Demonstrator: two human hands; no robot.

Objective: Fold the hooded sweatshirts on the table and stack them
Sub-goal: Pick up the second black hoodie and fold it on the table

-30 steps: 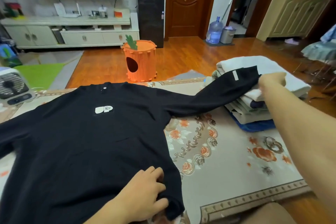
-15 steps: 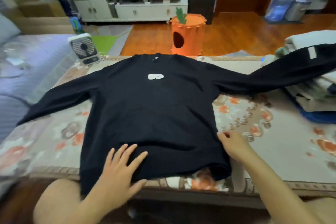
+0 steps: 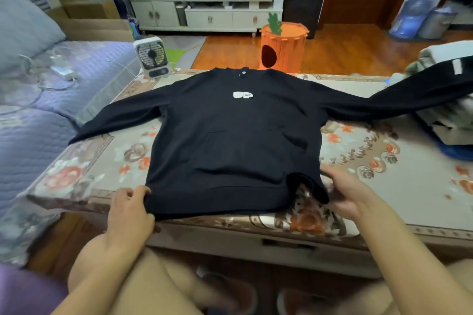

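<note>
My left hand sits at the near left corner of the black long-sleeved sweatshirt, wrist bent back toward me, fingers curled over the hem with the thumb on top, so that grip pinches the cloth. My right hand is at the near right corner of the same sweatshirt, palm turned inward, fingers hooked under a hem corner that is lifted and folded up off the surface; that grip holds the fabric too, though the fingertips are blurred.

The sweatshirt lies face up and flat on the worktop, which wears a beige floral cloth, its hem hanging just over the near edge. A small white logo patch shows on the chest. The left sleeve runs out over the worktop's left edge; the right sleeve stretches up onto a stack of folded clothes at the sweatshirt's right.

Beyond the sweatshirt's collar, an orange carrot-shaped felt bin stands on the wooden floor, and a small white desk fan sits beyond the left sleeve, at the worktop's far left corner.
</note>
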